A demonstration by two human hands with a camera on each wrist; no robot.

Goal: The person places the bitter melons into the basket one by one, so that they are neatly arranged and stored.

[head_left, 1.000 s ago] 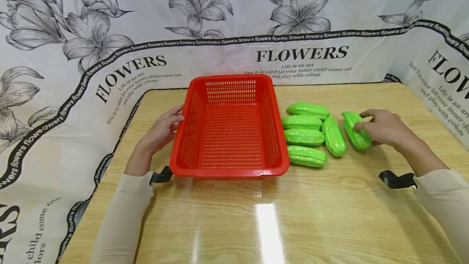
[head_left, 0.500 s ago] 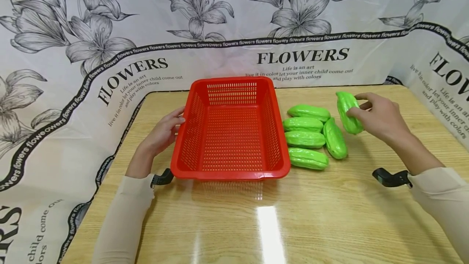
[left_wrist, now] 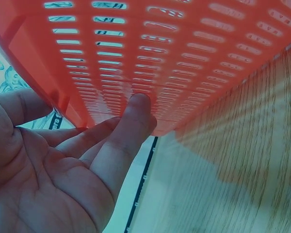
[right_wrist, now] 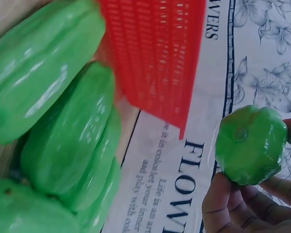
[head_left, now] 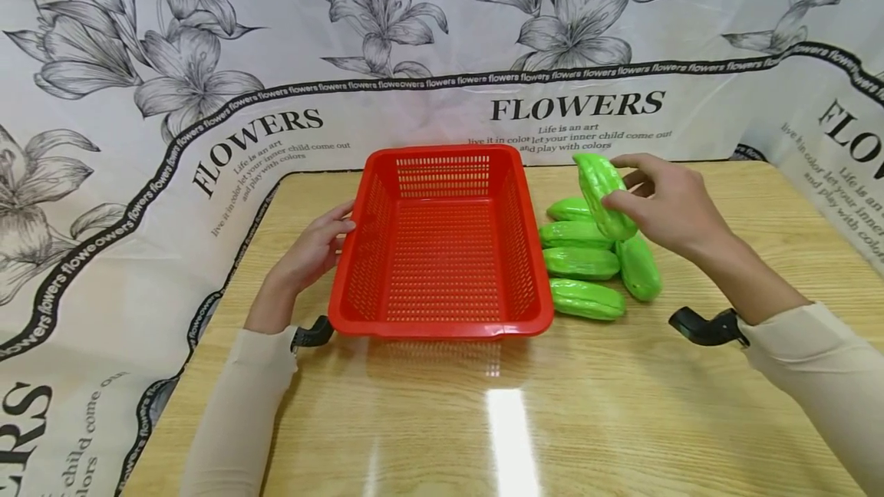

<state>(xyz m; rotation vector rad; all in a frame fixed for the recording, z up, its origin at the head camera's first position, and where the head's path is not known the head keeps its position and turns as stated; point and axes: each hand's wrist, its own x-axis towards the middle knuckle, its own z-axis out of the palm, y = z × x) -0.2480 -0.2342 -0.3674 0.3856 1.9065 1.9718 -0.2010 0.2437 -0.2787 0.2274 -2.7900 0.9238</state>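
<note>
My right hand (head_left: pixel 666 202) pinches a glossy, ridged green gourd (head_left: pixel 601 194) between thumb and fingers, raised over the other gourds at the right. In the right wrist view the held gourd (right_wrist: pixel 251 145) shows its rounded, lobed end. My left hand (head_left: pixel 309 251) is at the left side of a large red plastic basket (head_left: pixel 442 328). From the left wrist I see its fingers (left_wrist: pixel 131 121) against the slotted outer wall of the basket (left_wrist: pixel 194 53), one digit up by the rim. No gourd lies in the basket.
Several more green gourds lie right of the basket: a stacked row with a front gourd (head_left: pixel 587 300), and one turned lengthwise (head_left: pixel 638 271) beside them. The wooden table (head_left: pixel 414 420) ends at a flower-printed cloth (head_left: pixel 428 113) at the back and sides.
The gourd in my right hand has come up off the table and travelled left, from beside the group to above it. My left hand and the basket have stayed put.
</note>
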